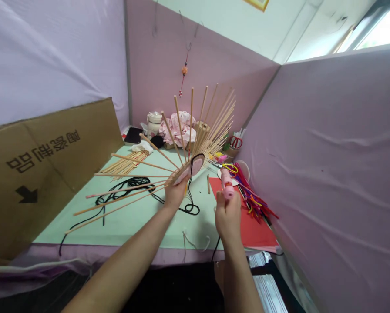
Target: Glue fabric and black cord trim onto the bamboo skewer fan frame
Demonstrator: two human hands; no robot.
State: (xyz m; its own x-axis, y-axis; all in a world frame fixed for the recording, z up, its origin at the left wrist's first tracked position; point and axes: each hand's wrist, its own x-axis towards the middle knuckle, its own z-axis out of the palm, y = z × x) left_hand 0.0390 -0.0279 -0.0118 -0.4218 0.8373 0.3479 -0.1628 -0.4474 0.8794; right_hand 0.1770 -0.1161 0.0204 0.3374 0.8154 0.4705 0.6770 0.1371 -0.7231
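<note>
My left hand (175, 194) grips the edge of a round disc (190, 170) and holds it tilted above the table. Many thin wooden sticks (172, 132) fan out from the disc's rim like spokes. A black cord (191, 191) hangs over the disc, and more of it lies in a loose tangle (138, 182) on the table to the left. In my right hand (227, 213) is a pink hot glue gun (226, 183), its nozzle pointing away from me. The gun is apart from the disc, to its right.
Loose wooden sticks (125, 164) lie at the table's left. Scissors (226, 166), red paper (252, 226) and coloured pipe cleaners (253, 198) lie at the right. A white jar (154, 124) and pink cloth (180, 128) stand behind. A cardboard sheet (54, 169) borders the left side.
</note>
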